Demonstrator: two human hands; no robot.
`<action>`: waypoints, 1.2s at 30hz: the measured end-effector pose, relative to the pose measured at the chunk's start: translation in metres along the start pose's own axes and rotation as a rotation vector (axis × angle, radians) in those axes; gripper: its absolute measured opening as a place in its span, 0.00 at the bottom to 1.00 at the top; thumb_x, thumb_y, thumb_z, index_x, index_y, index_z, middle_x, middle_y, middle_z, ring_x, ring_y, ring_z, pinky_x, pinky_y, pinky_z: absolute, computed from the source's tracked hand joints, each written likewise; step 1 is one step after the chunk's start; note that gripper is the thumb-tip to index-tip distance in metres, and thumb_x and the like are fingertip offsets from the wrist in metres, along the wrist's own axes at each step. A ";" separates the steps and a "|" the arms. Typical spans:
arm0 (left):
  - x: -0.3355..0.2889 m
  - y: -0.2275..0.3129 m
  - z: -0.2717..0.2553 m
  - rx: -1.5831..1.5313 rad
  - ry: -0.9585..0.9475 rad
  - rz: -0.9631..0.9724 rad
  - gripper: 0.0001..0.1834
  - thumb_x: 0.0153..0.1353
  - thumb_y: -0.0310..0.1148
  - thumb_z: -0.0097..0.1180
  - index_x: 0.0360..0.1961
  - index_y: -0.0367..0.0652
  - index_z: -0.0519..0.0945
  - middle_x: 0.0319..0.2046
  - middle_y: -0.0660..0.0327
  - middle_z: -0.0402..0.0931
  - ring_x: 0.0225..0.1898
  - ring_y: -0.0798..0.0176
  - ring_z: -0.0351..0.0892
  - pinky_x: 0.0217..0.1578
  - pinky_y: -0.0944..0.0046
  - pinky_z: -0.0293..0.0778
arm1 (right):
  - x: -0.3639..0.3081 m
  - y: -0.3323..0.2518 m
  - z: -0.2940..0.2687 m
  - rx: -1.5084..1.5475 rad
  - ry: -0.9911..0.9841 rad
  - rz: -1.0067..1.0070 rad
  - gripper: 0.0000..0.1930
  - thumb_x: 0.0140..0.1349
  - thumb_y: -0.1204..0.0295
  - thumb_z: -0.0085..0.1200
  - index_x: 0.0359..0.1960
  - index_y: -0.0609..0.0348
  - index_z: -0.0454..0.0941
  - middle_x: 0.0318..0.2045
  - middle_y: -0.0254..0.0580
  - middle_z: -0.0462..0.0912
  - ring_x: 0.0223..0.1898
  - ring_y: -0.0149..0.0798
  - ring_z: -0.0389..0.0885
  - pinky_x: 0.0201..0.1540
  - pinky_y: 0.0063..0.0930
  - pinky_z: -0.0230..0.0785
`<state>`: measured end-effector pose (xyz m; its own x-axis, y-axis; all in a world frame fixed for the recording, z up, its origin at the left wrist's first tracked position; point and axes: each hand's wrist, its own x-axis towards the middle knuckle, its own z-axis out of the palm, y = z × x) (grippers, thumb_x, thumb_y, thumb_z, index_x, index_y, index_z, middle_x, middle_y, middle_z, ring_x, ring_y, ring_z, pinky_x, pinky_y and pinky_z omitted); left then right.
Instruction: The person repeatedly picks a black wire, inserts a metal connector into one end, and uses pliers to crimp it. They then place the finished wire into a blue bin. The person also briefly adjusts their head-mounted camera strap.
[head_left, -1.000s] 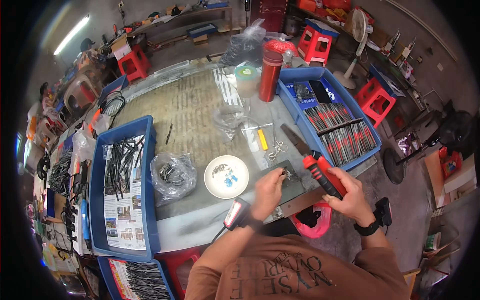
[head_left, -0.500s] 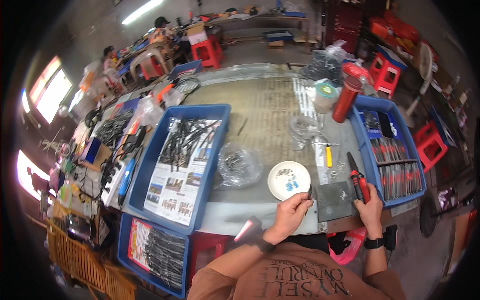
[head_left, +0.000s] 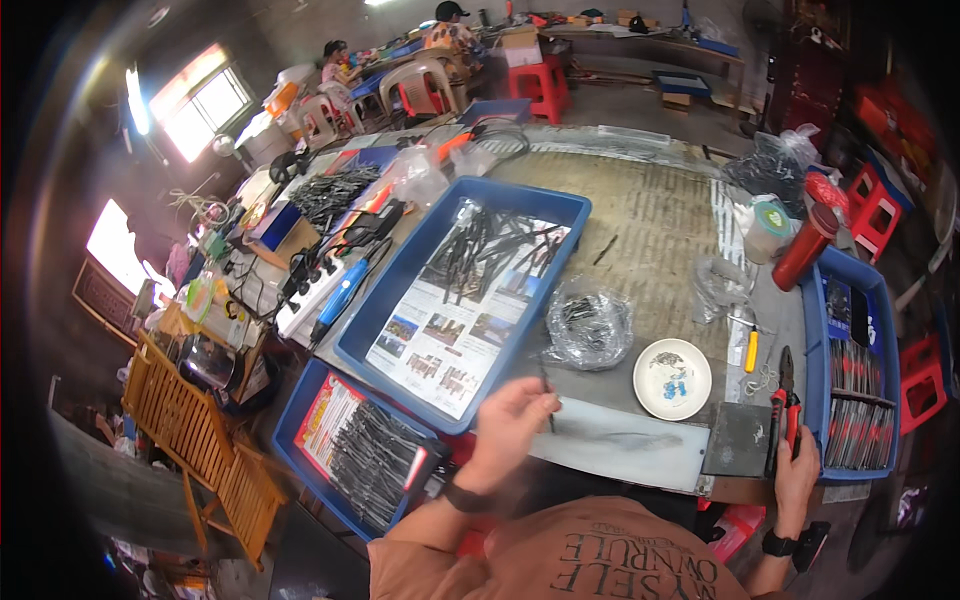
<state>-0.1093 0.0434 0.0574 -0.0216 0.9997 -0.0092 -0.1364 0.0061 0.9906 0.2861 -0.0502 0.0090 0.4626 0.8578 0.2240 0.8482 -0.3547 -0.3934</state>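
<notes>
My left hand (head_left: 512,428) pinches a thin black strip-like piece (head_left: 547,400) upright, near the front corner of a large blue tray (head_left: 350,345). The piece is too small to name more exactly. In that tray, thin black pieces (head_left: 478,250) lie on printed paper. My right hand (head_left: 798,465) is closed around red-handled pliers (head_left: 787,405), whose dark jaws point away from me. The pliers are beside a dark square plate (head_left: 738,440) on the table. A white dish (head_left: 672,398) between the hands holds small blue and dark bits.
A second blue tray (head_left: 300,385) of black pieces sits low at the left. Right of the pliers is another blue tray (head_left: 860,468) with packed strips. A plastic bag (head_left: 590,335), a yellow-handled tool (head_left: 751,352) and a red cylinder (head_left: 808,245) stand or lie on the table.
My left hand has moved left, from beside the white dish toward the large blue tray, still pinching the black piece. My right hand keeps the pliers. The view has turned left.
</notes>
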 end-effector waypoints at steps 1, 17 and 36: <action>0.001 0.008 -0.010 0.011 0.050 0.025 0.06 0.56 0.23 0.54 0.36 0.37 0.76 0.26 0.62 0.78 0.24 0.75 0.73 0.24 0.76 0.68 | -0.001 0.000 -0.002 0.004 0.055 -0.035 0.19 0.55 0.72 0.49 0.48 0.70 0.68 0.44 0.60 0.73 0.45 0.56 0.71 0.49 0.40 0.62; -0.018 0.034 -0.242 0.503 0.743 0.117 0.06 0.54 0.29 0.57 0.30 0.37 0.76 0.20 0.67 0.74 0.19 0.78 0.68 0.17 0.78 0.63 | 0.013 -0.015 0.024 0.833 -0.036 -0.058 0.15 0.65 0.76 0.41 0.52 0.68 0.66 0.46 0.41 0.74 0.46 0.30 0.71 0.48 0.19 0.61; -0.074 -0.128 -0.373 0.714 1.006 -0.472 0.11 0.43 0.32 0.60 0.12 0.38 0.76 0.09 0.57 0.72 0.11 0.62 0.73 0.16 0.64 0.70 | 0.021 -0.051 0.045 0.756 -0.113 -0.161 0.15 0.64 0.75 0.42 0.50 0.70 0.68 0.43 0.41 0.74 0.41 0.28 0.71 0.40 0.19 0.62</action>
<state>-0.4601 -0.0401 -0.1196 -0.8800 0.4470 -0.1604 0.2085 0.6671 0.7152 0.2414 0.0024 -0.0065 0.2854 0.9242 0.2537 0.4779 0.0922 -0.8736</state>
